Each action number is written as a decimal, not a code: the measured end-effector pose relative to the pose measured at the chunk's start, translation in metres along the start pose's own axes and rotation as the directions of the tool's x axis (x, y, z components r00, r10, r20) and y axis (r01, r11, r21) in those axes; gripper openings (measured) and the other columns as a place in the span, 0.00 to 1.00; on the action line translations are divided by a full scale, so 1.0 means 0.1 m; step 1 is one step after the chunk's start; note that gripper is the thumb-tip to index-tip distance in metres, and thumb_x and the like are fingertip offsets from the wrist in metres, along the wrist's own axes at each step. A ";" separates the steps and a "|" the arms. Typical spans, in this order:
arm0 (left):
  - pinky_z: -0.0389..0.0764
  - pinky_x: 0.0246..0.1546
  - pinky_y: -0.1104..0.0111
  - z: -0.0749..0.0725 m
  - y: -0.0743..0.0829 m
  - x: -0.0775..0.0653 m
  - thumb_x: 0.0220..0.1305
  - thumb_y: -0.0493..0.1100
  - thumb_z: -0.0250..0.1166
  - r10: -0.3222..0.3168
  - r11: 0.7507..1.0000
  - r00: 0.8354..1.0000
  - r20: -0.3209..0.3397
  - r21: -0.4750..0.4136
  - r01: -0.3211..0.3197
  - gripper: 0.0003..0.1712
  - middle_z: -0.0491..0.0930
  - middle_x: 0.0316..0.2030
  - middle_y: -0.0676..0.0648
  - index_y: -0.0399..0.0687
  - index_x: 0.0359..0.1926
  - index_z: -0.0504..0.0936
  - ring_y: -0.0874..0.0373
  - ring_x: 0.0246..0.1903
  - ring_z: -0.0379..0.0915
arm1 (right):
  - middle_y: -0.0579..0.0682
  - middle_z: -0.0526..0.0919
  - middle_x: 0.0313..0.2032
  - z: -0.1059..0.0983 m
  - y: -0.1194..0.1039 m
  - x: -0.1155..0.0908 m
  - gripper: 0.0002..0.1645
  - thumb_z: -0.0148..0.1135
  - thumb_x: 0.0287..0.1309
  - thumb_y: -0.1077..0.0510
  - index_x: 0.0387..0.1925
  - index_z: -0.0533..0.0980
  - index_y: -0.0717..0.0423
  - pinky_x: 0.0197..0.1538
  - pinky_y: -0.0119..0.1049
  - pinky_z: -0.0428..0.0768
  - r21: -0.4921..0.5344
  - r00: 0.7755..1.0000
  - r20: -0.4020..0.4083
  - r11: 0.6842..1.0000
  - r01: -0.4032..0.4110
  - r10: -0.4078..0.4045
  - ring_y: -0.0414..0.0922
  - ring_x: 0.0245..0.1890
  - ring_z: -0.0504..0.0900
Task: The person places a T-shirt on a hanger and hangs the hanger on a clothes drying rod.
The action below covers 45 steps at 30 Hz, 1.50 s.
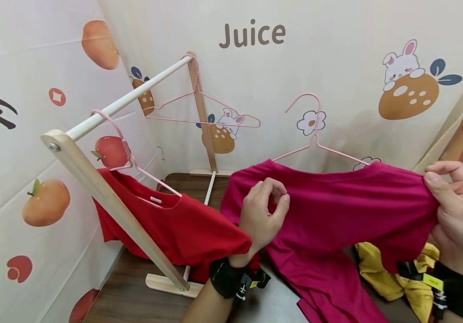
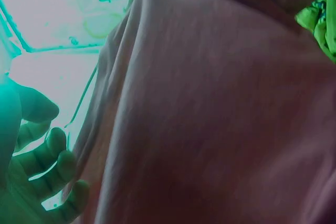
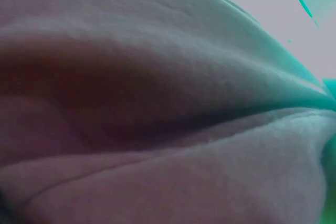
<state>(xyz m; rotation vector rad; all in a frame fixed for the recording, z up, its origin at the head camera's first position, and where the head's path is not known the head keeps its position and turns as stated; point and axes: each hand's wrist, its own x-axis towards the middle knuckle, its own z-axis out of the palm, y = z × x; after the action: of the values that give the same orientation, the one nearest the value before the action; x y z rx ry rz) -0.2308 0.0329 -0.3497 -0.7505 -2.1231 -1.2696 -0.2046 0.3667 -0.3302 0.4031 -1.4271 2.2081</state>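
A magenta T-shirt (image 1: 348,206) hangs spread out in front of me, with a pink wire hanger (image 1: 317,128) inside its neck and the hook standing free above. At the sleeve on the right, my right hand (image 1: 459,206) pinches the cloth between thumb and fingers. My left hand (image 1: 261,213) is in front of the shirt's other shoulder, its fingers loosely bent. In the left wrist view that hand (image 2: 39,156) holds nothing, and its fingertips lie beside the edge of the shirt (image 2: 210,87). Folds of the shirt (image 3: 157,66) fill most of the right wrist view.
Left of the shirt stands a wooden rack with a white rail (image 1: 130,98). A red T-shirt (image 1: 191,233) on a pink hanger and a bare pink hanger (image 1: 203,121) hang from it. Yellow cloth (image 1: 381,273) lies on the dark table (image 1: 122,287) at the right.
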 end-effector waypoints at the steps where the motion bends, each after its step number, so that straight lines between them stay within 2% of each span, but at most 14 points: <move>1: 0.71 0.35 0.75 0.00 0.01 -0.01 0.70 0.43 0.62 0.005 1.000 1.000 0.019 0.004 -0.005 0.03 0.75 0.29 0.55 0.49 0.40 0.78 0.65 0.31 0.69 | 0.55 0.85 0.25 0.07 0.03 -0.01 0.08 0.52 0.72 0.69 0.50 0.72 0.66 0.17 0.32 0.80 0.012 1.000 -0.020 1.000 0.008 -0.007 0.44 0.19 0.87; 5: 0.70 0.36 0.77 0.00 0.06 -0.04 0.70 0.43 0.62 0.042 0.999 0.995 0.086 0.028 -0.044 0.02 0.75 0.28 0.56 0.51 0.40 0.78 0.67 0.30 0.68 | 0.56 0.80 0.20 0.35 0.18 -0.03 0.06 0.53 0.69 0.72 0.46 0.72 0.70 0.16 0.30 0.77 0.137 0.994 -0.093 0.988 0.071 -0.059 0.45 0.16 0.83; 10: 0.69 0.36 0.82 0.01 0.11 -0.05 0.71 0.44 0.60 0.103 0.994 0.986 0.129 0.027 -0.107 0.03 0.75 0.27 0.57 0.51 0.40 0.78 0.69 0.29 0.69 | 0.58 0.75 0.21 0.60 0.28 -0.04 0.05 0.54 0.68 0.73 0.44 0.71 0.74 0.17 0.32 0.71 0.295 0.978 -0.198 0.948 0.123 -0.066 0.47 0.16 0.78; 14: 0.67 0.33 0.86 -0.01 0.12 -0.05 0.71 0.44 0.59 0.129 0.991 0.983 0.128 0.013 -0.131 0.03 0.75 0.27 0.58 0.51 0.40 0.78 0.71 0.27 0.69 | 0.58 0.73 0.21 0.80 0.33 0.01 0.05 0.56 0.67 0.73 0.42 0.72 0.73 0.18 0.32 0.70 0.348 0.962 -0.266 0.925 0.150 -0.055 0.48 0.17 0.76; 17: 0.68 0.31 0.88 -0.02 0.13 -0.06 0.71 0.43 0.59 0.139 0.990 0.982 0.125 0.005 -0.141 0.03 0.76 0.26 0.58 0.51 0.40 0.78 0.73 0.27 0.69 | 0.58 0.73 0.22 0.97 0.35 0.07 0.04 0.57 0.67 0.72 0.41 0.72 0.72 0.19 0.32 0.71 0.351 0.961 -0.272 0.924 0.150 -0.053 0.48 0.18 0.76; 21: 0.67 0.28 0.88 -0.05 0.14 -0.07 0.72 0.43 0.58 0.153 0.988 0.981 0.120 -0.002 -0.153 0.03 0.75 0.26 0.58 0.51 0.40 0.77 0.74 0.26 0.68 | 0.56 0.73 0.22 1.21 0.36 0.17 0.03 0.57 0.67 0.71 0.40 0.72 0.71 0.20 0.31 0.72 0.346 0.970 -0.236 0.927 0.146 -0.065 0.47 0.18 0.76; 27: 0.67 0.27 0.88 -0.08 0.15 -0.08 0.72 0.43 0.59 0.177 0.984 0.979 0.096 -0.019 -0.176 0.03 0.75 0.25 0.58 0.50 0.40 0.77 0.72 0.24 0.67 | 0.54 0.72 0.22 1.60 0.36 0.27 0.10 0.64 0.64 0.68 0.42 0.73 0.69 0.23 0.30 0.72 0.317 0.979 -0.187 0.938 0.138 -0.081 0.46 0.19 0.77; 35: 0.67 0.28 0.87 -0.11 0.17 -0.06 0.73 0.44 0.57 0.191 0.981 0.979 0.071 -0.034 -0.189 0.05 0.75 0.25 0.57 0.51 0.39 0.78 0.72 0.23 0.67 | 0.53 0.73 0.23 2.08 0.32 0.34 0.05 0.60 0.68 0.65 0.42 0.73 0.64 0.25 0.30 0.76 0.293 0.987 -0.104 0.944 0.151 -0.125 0.46 0.21 0.79; 41: 0.66 0.27 0.86 -0.12 0.18 -0.04 0.77 0.45 0.52 0.141 0.990 0.989 0.042 0.010 -0.142 0.11 0.74 0.24 0.57 0.52 0.37 0.78 0.73 0.23 0.64 | 0.50 0.73 0.20 2.37 0.40 0.35 0.04 0.58 0.71 0.64 0.43 0.72 0.62 0.23 0.30 0.75 0.274 0.994 0.010 0.956 0.104 -0.111 0.43 0.18 0.79; 45: 0.65 0.25 0.84 -0.12 0.17 -0.04 0.77 0.45 0.52 0.057 0.998 0.997 0.054 0.028 -0.059 0.11 0.74 0.23 0.58 0.53 0.36 0.78 0.72 0.21 0.64 | 0.46 0.71 0.18 2.49 0.48 0.33 0.02 0.53 0.74 0.62 0.44 0.72 0.56 0.22 0.29 0.74 0.196 0.989 0.102 0.977 0.087 -0.108 0.40 0.18 0.78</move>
<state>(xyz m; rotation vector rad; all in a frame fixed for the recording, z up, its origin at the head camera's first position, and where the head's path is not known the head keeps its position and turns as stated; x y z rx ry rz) -0.2140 0.0277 -0.3380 -0.8361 -2.1418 -1.1980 -0.2610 0.1313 -0.2479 0.6584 -1.2252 2.2804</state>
